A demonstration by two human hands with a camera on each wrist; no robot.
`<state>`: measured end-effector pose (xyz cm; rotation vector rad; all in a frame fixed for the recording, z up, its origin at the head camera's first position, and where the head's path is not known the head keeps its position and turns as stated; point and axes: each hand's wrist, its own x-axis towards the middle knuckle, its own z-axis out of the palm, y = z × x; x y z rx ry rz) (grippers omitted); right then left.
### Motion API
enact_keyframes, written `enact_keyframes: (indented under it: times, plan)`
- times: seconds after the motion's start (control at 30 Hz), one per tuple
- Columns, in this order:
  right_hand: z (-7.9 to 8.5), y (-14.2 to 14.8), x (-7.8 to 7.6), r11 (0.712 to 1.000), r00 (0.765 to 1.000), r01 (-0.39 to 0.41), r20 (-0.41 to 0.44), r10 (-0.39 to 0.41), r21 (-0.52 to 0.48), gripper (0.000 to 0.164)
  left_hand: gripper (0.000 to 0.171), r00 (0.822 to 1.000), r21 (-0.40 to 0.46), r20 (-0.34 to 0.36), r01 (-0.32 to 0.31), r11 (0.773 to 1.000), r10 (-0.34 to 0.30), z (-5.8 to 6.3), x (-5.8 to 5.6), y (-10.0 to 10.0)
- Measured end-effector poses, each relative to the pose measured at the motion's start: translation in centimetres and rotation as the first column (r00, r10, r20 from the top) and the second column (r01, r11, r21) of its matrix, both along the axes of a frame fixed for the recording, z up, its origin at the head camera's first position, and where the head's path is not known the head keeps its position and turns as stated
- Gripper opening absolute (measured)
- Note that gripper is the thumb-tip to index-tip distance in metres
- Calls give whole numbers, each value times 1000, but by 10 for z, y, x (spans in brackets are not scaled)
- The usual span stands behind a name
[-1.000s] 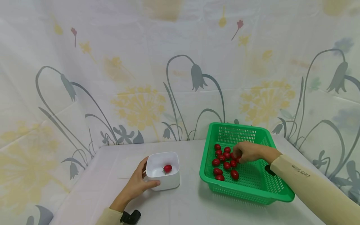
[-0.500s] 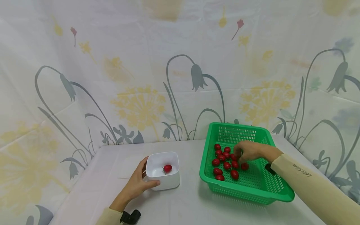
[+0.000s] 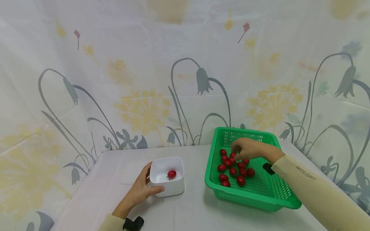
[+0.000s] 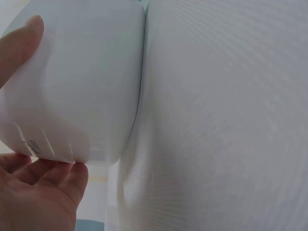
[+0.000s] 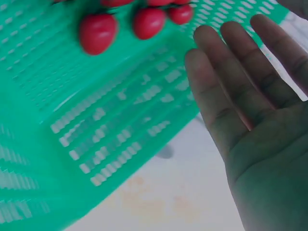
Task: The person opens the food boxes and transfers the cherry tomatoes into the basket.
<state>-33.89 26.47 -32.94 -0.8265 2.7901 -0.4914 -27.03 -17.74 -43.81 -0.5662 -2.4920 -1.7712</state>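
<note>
My left hand grips a white square container, thumb across the front wall and fingers at its left side. One red cherry tomato with a green stem lies inside. The left wrist view shows the fingertips against the container's wall. Over the green basket, my right hand hovers close above several cherry tomatoes, hiding part of the pile. Its fingers look fairly straight and spread in the right wrist view, with no tomato seen between them.
A white cloth covers the table under both containers. Behind stands a flower-printed curtain, close to the basket's back rim. The basket's walls rise around the tomatoes, and the right forearm crosses its right rim.
My right hand has moved left and slightly up over the basket, uncovering several tomatoes on the pile's right side. The left hand and the white container have stayed in place.
</note>
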Motion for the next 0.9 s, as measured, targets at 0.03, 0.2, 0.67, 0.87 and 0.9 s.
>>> enact_keyframes:
  times: [0.03, 0.2, 0.67, 0.87, 0.9]
  plan:
    - [2, -4, -1, 1000, 1000, -21, -23, 21, -6, 21, 99, 1000, 0, 0, 0, 1000, 0, 0, 0, 0]
    - [11, -27, -3, 996, 995, -74, -77, 71, -49, 17, 99, 1000, -1, -2, 0, 1000, 0, -1, 0, -1]
    - [38, -114, -4, 977, 975, -198, -121, 188, -74, 14, 99, 1000, -19, -11, -10, 1000, 9, -4, -1, -2]
    - [39, -151, -5, 970, 961, -242, -145, 235, -29, 13, 98, 1000, -16, -17, 0, 1000, -1, -2, -1, 0]
    - [39, -158, -5, 968, 958, -252, -145, 246, -24, 13, 98, 1000, -15, -14, -4, 1000, 3, -2, 0, 0]
